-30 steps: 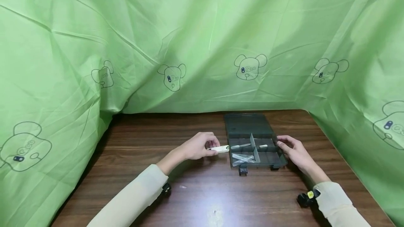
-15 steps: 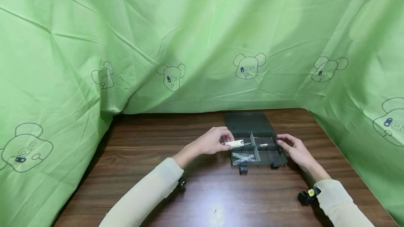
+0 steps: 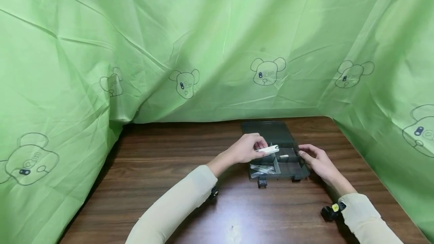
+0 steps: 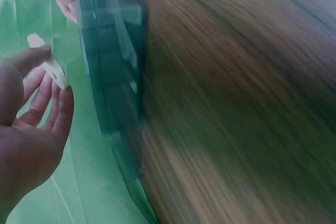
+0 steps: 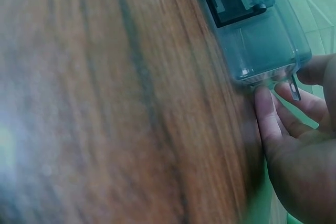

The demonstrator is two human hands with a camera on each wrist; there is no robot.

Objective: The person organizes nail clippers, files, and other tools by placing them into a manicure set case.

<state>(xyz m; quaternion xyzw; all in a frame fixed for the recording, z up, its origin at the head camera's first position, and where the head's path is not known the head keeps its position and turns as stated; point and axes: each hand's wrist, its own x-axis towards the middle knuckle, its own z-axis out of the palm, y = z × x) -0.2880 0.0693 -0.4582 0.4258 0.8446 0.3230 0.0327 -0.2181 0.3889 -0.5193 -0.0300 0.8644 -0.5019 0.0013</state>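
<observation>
My left hand pinches a small white nail clipper between thumb and fingers. In the head view it hovers over the back compartments of an open dark translucent organizer box, near the divider. The left wrist view shows the nail clipper lengthwise in the fingertips. Clear strips lie crossed in the front left compartment. A small white piece sits in the back right one. Beside the box, my right hand rests its fingertips and thumb against the right end wall; the right wrist view shows the fingers there.
The box's lid lies folded back on the wooden table. Two black latches, one of them the left latch, stick out at the front. Green curtains with bear outlines surround the table's back and sides.
My left hand has moved right with the nail clipper, from the box's left edge to over its back compartments near the divider. The right hand and box stay nearly where they were.
</observation>
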